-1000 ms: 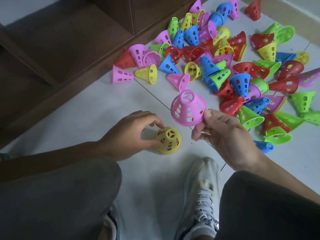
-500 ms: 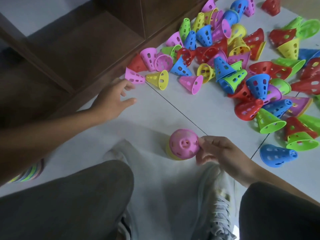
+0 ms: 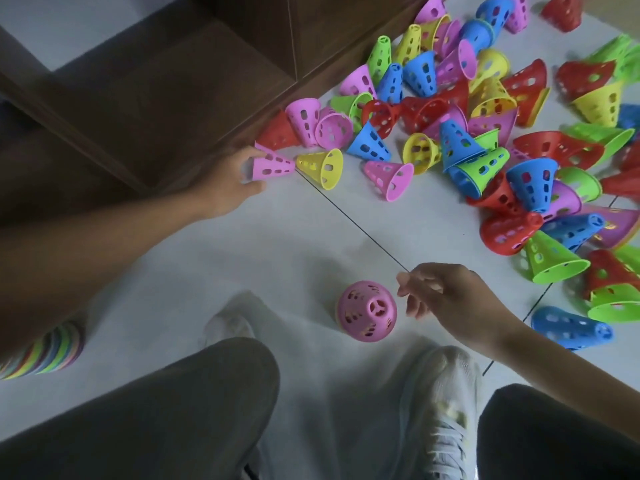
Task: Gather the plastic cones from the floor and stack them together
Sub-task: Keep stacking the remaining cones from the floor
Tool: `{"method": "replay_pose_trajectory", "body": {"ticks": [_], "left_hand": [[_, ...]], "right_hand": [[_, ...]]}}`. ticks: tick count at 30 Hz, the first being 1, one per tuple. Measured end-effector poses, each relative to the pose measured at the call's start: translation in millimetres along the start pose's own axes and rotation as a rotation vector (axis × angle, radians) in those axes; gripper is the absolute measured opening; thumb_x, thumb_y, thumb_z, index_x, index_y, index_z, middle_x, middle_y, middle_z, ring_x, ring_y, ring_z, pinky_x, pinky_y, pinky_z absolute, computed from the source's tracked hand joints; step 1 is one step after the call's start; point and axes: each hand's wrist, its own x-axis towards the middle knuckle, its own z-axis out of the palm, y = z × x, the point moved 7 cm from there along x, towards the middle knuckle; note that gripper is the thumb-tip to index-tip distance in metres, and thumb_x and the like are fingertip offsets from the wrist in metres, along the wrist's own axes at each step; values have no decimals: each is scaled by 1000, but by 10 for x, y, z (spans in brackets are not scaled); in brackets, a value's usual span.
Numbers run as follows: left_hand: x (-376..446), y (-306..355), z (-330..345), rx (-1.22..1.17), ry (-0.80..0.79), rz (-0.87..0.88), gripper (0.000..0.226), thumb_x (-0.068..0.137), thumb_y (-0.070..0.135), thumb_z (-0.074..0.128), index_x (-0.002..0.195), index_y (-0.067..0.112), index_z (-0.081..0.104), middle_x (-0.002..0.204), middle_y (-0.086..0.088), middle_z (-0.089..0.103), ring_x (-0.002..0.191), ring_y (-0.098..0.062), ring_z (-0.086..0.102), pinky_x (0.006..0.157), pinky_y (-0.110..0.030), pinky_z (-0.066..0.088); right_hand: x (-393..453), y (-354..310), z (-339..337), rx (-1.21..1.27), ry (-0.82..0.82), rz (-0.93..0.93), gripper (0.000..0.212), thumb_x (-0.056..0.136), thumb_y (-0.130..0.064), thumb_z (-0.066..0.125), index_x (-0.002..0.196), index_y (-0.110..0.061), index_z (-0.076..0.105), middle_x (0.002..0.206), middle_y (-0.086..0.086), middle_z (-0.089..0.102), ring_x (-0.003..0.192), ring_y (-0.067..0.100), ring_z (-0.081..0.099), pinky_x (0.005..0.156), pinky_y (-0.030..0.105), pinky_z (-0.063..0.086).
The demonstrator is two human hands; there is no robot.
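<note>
A pink cone (image 3: 366,310) stands upright on the floor, stacked over a yellow one whose rim barely shows. My right hand (image 3: 446,299) hovers just right of it, fingers loosely curled and holding nothing. My left hand (image 3: 230,181) reaches to the far left edge of the pile and grips a pink cone (image 3: 272,166) lying on its side. A yellow cone (image 3: 322,166) lies just right of that one. Several loose cones (image 3: 485,126) in pink, blue, green, red and yellow lie scattered at the upper right.
A dark wooden shelf unit (image 3: 156,91) borders the pile at the upper left. A multicoloured stack of cones (image 3: 48,348) sits at the left edge. My knees and a white sneaker (image 3: 440,410) fill the bottom. A blue cone (image 3: 571,327) lies near my right arm.
My right hand has let go of the stacked pink cone and drawn slightly away. My left hand has reached further and closed around the pink cone by the shelf.
</note>
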Motion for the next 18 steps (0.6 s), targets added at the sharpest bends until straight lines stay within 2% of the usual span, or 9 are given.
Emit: {"method": "replay_pose_trajectory", "body": {"ticks": [3, 6, 8, 10, 13, 16, 18], "left_hand": [[22, 19, 74, -117, -27, -45, 47, 92, 2, 69, 137, 8, 57, 122, -7, 64, 100, -18, 62, 69, -10, 48], [-2, 90, 83, -201, 4, -47, 42, 94, -3, 65, 135, 3, 58, 114, -8, 64, 80, 8, 63, 66, -4, 45], [-37, 132, 57, -259, 58, -41, 37, 94, -4, 65, 130, 4, 62, 108, -6, 64, 73, 18, 60, 65, -3, 46], [-85, 151, 24, -306, 105, -47, 31, 93, -2, 66, 122, 10, 67, 106, -5, 67, 74, 15, 62, 67, -6, 46], [-193, 141, -14, -330, 151, -54, 21, 91, 7, 70, 107, 20, 73, 106, -4, 74, 82, -4, 66, 76, -27, 54], [-349, 218, -41, -408, 188, -68, 17, 86, 14, 72, 102, 18, 78, 101, -4, 77, 88, -15, 69, 82, -39, 57], [-466, 344, -34, -504, 181, -84, 16, 86, 12, 71, 101, 13, 79, 97, -5, 77, 88, -16, 69, 80, -41, 58]], "right_hand": [[159, -34, -93, -9, 35, -8, 21, 98, -36, 56, 85, -23, 68, 74, -7, 72, 63, 9, 66, 64, 22, 51], [378, -64, -181, 1, 85, -38, 8, 97, -32, 59, 100, -30, 66, 95, -12, 70, 74, 11, 69, 74, 31, 55], [544, -65, -216, -22, 95, -47, 20, 96, -39, 59, 116, -34, 63, 114, -14, 65, 86, 13, 68, 83, 37, 56], [693, -80, -247, -35, 99, -32, 34, 95, -42, 60, 129, -37, 56, 129, -11, 58, 95, 13, 66, 90, 41, 55], [873, -141, -292, -67, 95, -28, 49, 96, -44, 59, 143, -41, 43, 138, -4, 51, 101, 13, 64, 93, 39, 54], [1025, -190, -296, -92, 57, -21, 59, 97, -45, 57, 150, -44, 32, 143, -2, 48, 104, 15, 62, 94, 34, 50], [1123, -191, -279, -71, 41, -11, 64, 96, -45, 59, 153, -43, 29, 152, -4, 39, 115, 17, 58, 100, 40, 50]]}}
